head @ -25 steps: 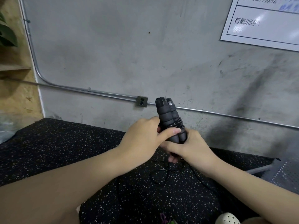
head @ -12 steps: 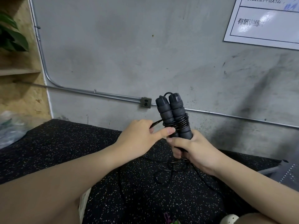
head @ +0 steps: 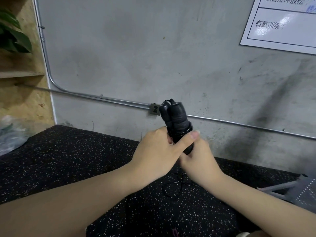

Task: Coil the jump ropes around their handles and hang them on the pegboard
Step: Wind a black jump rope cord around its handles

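Jump rope handles (head: 174,117): two, black, foam-covered, held side by side and touching along their length.
Handle axis: long axis near upright, tops tilted slightly left and toward the wall; cord ends exit at the top.
Handle location: in the air above the speckled black floor mat (head: 68,159), in front of the grey concrete wall (head: 136,57).
Rope cord (head: 183,129): one, thin and black; several turns wound around the middle of the two handles, exact count blurred.
Loose cord (head: 172,187): the unwound remainder lies in loops on the mat under the hands.
Left hand (head: 153,154): one; thumb stretched across the front of the handles over the wound turns, fingers curled behind them, clasping the bundle.
Right hand (head: 200,159): one; wrapped around the lower end of the handles, grasping them from the right.
Hand contact: the two hands touch each other at the bundle.
Conduit (head: 239,124): one metal pipe running along the wall, with one outlet box (head: 154,109) just left of the handle tops.
Poster (head: 282,23): one, white, upper right of the wall.
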Tool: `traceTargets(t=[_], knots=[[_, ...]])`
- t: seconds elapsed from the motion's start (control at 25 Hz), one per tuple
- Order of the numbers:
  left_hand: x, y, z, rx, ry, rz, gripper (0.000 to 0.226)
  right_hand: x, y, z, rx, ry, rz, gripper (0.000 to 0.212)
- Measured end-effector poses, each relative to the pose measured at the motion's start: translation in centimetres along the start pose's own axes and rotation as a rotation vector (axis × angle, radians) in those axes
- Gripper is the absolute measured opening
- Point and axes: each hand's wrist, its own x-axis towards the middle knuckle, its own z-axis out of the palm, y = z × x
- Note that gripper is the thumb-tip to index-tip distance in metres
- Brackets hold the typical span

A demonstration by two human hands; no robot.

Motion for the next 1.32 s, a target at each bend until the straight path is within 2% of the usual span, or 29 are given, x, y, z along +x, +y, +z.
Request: traceTargets(t=[0.08, 0.16, 0.2, 0.28, 0.36, 0.4, 0.48, 0.56, 0.6, 0.64, 0.8, 1.04, 1.24, 1.32], knots=[[0.9, -0.7, -0.2, -0.032, 0.002, -0.015, 0.071, 0.1, -0.9, 0.2, -0.193, -0.009, -0.011, 0.016], [2.2, -1.6, -0.5, -0.114, -0.064, -0.011, 0.077, 0.6, -1.9, -0.7, -0.194, -0.092, -0.014, 0.027], [3.0, -2.1, -0.9, -0.154, -0.109, 0.011, 0.077, 1.3, -2.2, -1.5, -0.085, -0.18, 0.029, 0.032], [4.3, -2.5, -1.4, -0.259, -0.221, 0.078, 0.072, 2.7, -2.7, -3.2, 0.311, -0.441, 0.185, 0.04], [5.1, -2.5, -1.5, -0.324, -0.319, 0.135, 0.065, 3.5, -2.3, -4.1, 0.663, -0.589, 0.35, 0.032], [5.5, -2.7, -1.4, -0.331, -0.339, 0.154, 0.062, 3.6, -2.0, -4.2, 0.723, -0.591, 0.372, 0.022], [6.3, -3.1, -0.5, -0.276, -0.36, 0.15, 0.071, 3.7, -1.0, -4.1, 0.722, -0.5, 0.368, 0.011], [7.0, -4.2, 0.7, -0.149, -0.367, 0.097, 0.103, 3.8, 0.6, -4.1, 0.657, -0.384, 0.333, 0.015], [7.1, -4.6, 1.3, -0.128, -0.376, 0.075, 0.112, 3.8, 1.5, -4.1, 0.626, -0.346, 0.303, 0.018], [7.1, -5.0, 2.0, -0.138, -0.374, 0.073, 0.111, 3.8, 2.3, -4.1, 0.606, -0.32, 0.267, 0.021], [7.4, -6.1, 4.4, -0.209, -0.352, 0.092, 0.082, 4.3, 5.4, -2.7, 0.597, -0.187, 0.196, 0.019], [6.4, -7.0, 5.9, -0.061, -0.29, 0.11, 0.044, 3.4, 8.0, 0.4, 0.495, -0.021, 0.142, 0.022], [5.6, -6.8, 5.6, -0.17, -0.356, 0.084, 0.044, 1.7, 8.1, 1.2, 0.508, -0.014, 0.136, 0.028], [5.3, -7.3, 5.3, -0.195, -0.389, 0.09, 0.035, 0.9, 7.9, 1.3, 0.454, 0.003, 0.141, 0.031]])
